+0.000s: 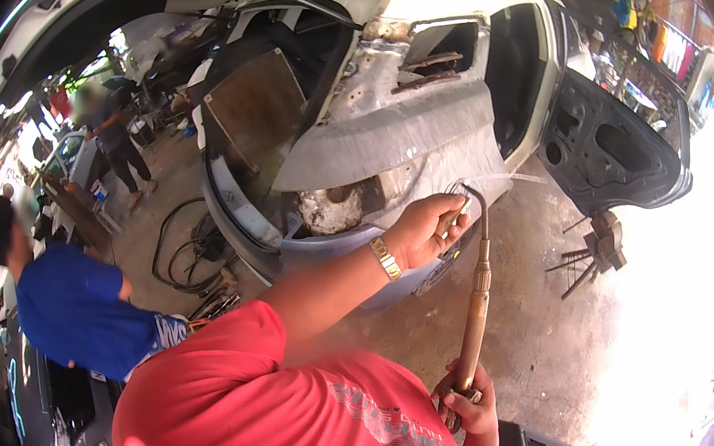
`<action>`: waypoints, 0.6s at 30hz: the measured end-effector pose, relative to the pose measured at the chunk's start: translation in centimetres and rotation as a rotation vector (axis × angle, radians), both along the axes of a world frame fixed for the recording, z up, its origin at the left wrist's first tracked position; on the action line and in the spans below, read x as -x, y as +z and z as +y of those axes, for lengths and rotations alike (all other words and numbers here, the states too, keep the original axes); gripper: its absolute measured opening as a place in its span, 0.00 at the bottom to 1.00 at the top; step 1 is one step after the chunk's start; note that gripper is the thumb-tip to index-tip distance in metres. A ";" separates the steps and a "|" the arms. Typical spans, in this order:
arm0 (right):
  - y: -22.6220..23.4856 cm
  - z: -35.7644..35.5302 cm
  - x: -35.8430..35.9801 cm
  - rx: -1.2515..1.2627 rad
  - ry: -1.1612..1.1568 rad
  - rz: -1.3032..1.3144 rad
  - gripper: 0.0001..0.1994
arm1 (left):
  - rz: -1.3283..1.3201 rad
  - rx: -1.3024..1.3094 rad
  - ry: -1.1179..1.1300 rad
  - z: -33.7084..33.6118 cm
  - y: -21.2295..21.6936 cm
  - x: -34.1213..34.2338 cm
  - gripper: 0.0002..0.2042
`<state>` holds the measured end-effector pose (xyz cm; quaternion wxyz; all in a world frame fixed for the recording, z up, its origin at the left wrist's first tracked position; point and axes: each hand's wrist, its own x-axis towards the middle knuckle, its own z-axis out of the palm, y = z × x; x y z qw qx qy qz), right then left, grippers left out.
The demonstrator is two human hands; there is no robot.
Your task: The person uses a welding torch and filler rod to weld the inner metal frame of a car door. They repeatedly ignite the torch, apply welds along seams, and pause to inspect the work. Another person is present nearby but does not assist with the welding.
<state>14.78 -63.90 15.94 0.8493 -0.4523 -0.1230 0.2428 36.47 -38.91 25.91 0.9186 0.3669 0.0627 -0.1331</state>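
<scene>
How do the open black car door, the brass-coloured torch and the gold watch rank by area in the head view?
1. Open black car door
2. Brass-coloured torch, long but slim
3. Gold watch, clearly smallest

The door looks farther away, so this ranks apparent size only.

The head fisheye looks down over the near hands [429, 234] toward a car [375, 149].

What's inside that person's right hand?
The right hand grips the lower part of a long brass-coloured tool. The section wrapped by the grip is covered, so its shape there can't be seen.
</scene>
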 end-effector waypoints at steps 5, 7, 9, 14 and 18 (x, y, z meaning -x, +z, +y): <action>-0.8 -0.2 -0.7 0.056 0.109 -0.046 0.28 | 0.135 0.023 0.025 2.8 -5.6 0.3 0.06; -1.2 0.0 -0.9 0.043 0.141 -0.001 0.28 | 0.240 -0.076 -0.053 3.9 -8.6 1.9 0.08; -1.4 0.3 -1.2 0.024 0.153 0.058 0.27 | 0.335 -0.142 -0.125 4.4 -11.8 4.5 0.10; -1.2 0.8 -1.9 0.054 0.170 0.103 0.27 | 0.446 -0.296 -0.162 6.1 -17.9 11.5 0.11; -0.8 0.9 -2.6 0.098 0.234 0.074 0.27 | 0.529 -0.354 -0.162 8.1 -20.5 15.5 0.15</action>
